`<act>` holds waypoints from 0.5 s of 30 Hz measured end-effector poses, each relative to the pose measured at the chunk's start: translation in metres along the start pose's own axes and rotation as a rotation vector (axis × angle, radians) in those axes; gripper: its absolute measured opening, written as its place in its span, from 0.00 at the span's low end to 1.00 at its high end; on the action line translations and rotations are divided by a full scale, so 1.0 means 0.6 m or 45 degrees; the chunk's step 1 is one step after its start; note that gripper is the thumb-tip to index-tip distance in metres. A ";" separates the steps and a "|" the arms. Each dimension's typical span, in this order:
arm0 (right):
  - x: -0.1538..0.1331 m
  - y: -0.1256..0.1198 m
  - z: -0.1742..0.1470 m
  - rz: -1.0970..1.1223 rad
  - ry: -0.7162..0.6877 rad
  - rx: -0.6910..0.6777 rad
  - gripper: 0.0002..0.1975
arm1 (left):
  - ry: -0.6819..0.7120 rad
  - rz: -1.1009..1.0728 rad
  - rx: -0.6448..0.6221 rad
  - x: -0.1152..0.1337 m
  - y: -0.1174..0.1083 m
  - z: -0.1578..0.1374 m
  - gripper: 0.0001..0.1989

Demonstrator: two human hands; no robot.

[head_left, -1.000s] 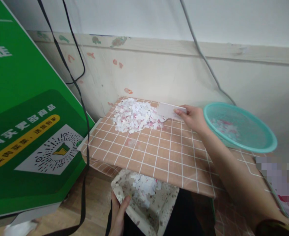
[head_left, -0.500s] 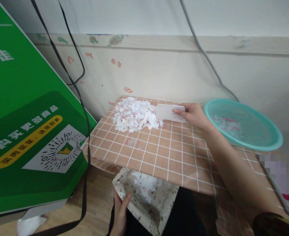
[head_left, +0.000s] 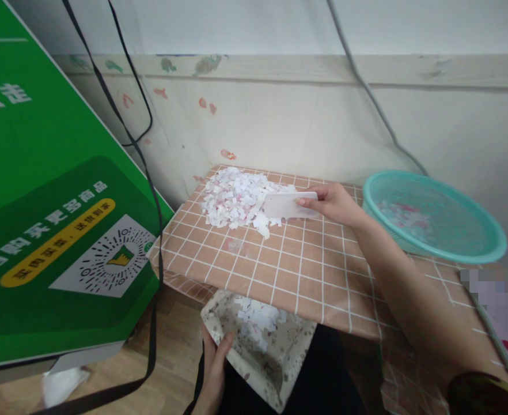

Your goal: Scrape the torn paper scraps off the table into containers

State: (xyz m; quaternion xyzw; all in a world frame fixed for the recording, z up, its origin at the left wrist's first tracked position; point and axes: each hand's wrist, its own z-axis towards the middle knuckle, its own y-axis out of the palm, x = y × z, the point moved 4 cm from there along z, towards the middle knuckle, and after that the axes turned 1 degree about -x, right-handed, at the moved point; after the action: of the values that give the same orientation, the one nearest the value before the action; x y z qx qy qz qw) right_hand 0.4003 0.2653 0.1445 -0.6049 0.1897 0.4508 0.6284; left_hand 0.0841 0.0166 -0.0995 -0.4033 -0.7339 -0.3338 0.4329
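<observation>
A checked table (head_left: 314,271) bears a turquoise basket (head_left: 457,225) at its right, with a speckled tray (head_left: 254,380) holding paper scraps (head_left: 258,317) below the front edge and a bigger paper heap (head_left: 237,199) at the table's far left. The left hand (head_left: 214,369) grips the tray's side while the right hand (head_left: 336,203) pinches a white card (head_left: 288,205) against the heap's right side, apparently in the raking step; the next move seems to call for a low card edge and the tray close beneath the table
</observation>
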 end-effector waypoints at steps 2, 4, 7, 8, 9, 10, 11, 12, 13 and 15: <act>-0.005 0.004 0.000 -0.006 -0.014 -0.008 0.22 | -0.007 -0.002 0.022 -0.004 -0.002 0.002 0.46; -0.007 0.007 0.000 0.028 -0.008 0.002 0.22 | 0.009 0.001 0.027 -0.004 -0.003 0.002 0.46; -0.010 0.019 0.000 0.080 -0.004 -0.018 0.22 | 0.035 0.015 -0.006 0.001 -0.001 -0.001 0.43; -0.012 0.025 0.000 0.077 -0.007 -0.045 0.21 | 0.039 0.022 -0.013 0.003 0.000 -0.002 0.42; -0.012 0.030 0.000 0.069 -0.004 -0.077 0.21 | 0.045 0.030 -0.014 0.004 0.000 -0.003 0.41; -0.012 0.033 0.000 0.060 0.008 -0.111 0.20 | 0.052 0.037 -0.015 0.006 0.000 -0.004 0.41; -0.011 0.035 -0.001 0.057 0.027 -0.140 0.20 | 0.058 0.040 -0.016 0.007 0.000 -0.004 0.41; -0.009 0.035 -0.001 0.064 0.051 -0.154 0.20 | 0.057 0.040 -0.016 0.007 0.000 -0.004 0.41; -0.007 0.034 -0.001 0.079 0.077 -0.149 0.20 | 0.052 0.039 -0.015 0.007 0.000 -0.004 0.41; -0.003 0.029 0.000 0.104 0.110 -0.100 0.20 | 0.038 0.033 -0.015 0.006 -0.001 -0.003 0.42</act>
State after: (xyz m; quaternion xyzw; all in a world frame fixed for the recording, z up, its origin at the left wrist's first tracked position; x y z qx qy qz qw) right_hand 0.3856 0.2622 0.1354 -0.6399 0.2232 0.4565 0.5765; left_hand 0.0833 0.0161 -0.0958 -0.4103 -0.7201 -0.3385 0.4455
